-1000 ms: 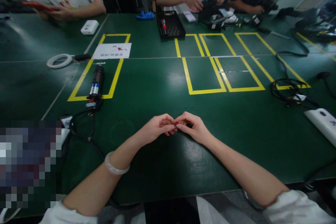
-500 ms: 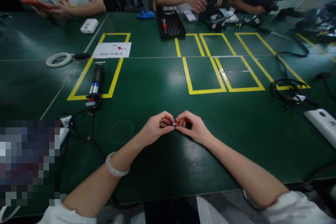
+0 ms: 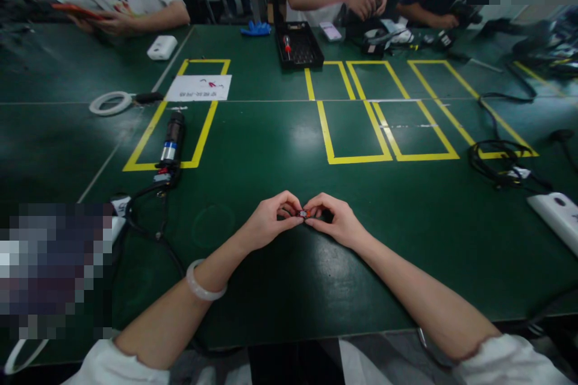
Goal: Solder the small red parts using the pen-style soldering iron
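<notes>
Fingertips of both my hands meet over the green table, pinching one small orange-and-grey part [image 3: 304, 213]. It is too small for me to tell its exact kind. My left hand [image 3: 271, 219] grips its left end between thumb and index finger, the other fingers curled. On the opposite end, the thumb and index finger of my right hand [image 3: 336, 218] are closed. The fingers partly cover the part's two ends. A pale bangle [image 3: 204, 283] circles my left wrist.
Left of my hands lies a black cylindrical tool [image 3: 171, 138] with a cable. A white sheet [image 3: 198, 88] rests beyond it. Far ahead are a black tray [image 3: 300, 51] holding a red-handled screwdriver [image 3: 287, 45], and several people. Coiled black cable [image 3: 499, 162] lies to the right.
The whole view has shifted slightly to the right and down. My hands keep their pinch on the small part. Across the table, a person's hands have come closer together.
</notes>
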Tool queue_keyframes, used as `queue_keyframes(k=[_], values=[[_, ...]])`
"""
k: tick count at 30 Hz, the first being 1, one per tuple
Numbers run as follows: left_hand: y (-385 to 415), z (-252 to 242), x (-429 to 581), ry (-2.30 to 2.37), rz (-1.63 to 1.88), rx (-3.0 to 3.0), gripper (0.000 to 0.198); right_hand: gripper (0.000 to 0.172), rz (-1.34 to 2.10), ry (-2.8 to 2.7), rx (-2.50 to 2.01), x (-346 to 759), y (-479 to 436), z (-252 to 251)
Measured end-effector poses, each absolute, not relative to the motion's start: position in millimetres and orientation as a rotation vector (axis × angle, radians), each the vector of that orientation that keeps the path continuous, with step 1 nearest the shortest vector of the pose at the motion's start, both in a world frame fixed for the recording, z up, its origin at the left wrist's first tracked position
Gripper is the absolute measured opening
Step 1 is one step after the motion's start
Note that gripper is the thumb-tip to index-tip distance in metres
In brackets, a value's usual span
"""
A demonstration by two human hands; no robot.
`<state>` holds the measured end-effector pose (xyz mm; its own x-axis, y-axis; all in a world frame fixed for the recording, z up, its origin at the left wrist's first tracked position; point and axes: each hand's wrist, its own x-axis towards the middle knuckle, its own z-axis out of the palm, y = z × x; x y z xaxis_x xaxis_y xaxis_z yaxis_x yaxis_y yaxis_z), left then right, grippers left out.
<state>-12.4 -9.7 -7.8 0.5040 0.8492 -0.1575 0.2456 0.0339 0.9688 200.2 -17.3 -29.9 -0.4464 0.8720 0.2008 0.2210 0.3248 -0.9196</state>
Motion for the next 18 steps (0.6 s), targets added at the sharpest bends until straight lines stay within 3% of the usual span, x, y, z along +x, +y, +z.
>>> queue_keyframes(k=[13, 18], values=[[1, 7, -27, 1.160, 0.553, 1.682, 0.039, 0.017, 1.302, -1.702, -1.008, 200, -13, -37], [23, 22, -77, 1.422, 0.510, 2.039, 0.049, 0.018, 1.334, -1.700, -1.028, 201, -13, -34]])
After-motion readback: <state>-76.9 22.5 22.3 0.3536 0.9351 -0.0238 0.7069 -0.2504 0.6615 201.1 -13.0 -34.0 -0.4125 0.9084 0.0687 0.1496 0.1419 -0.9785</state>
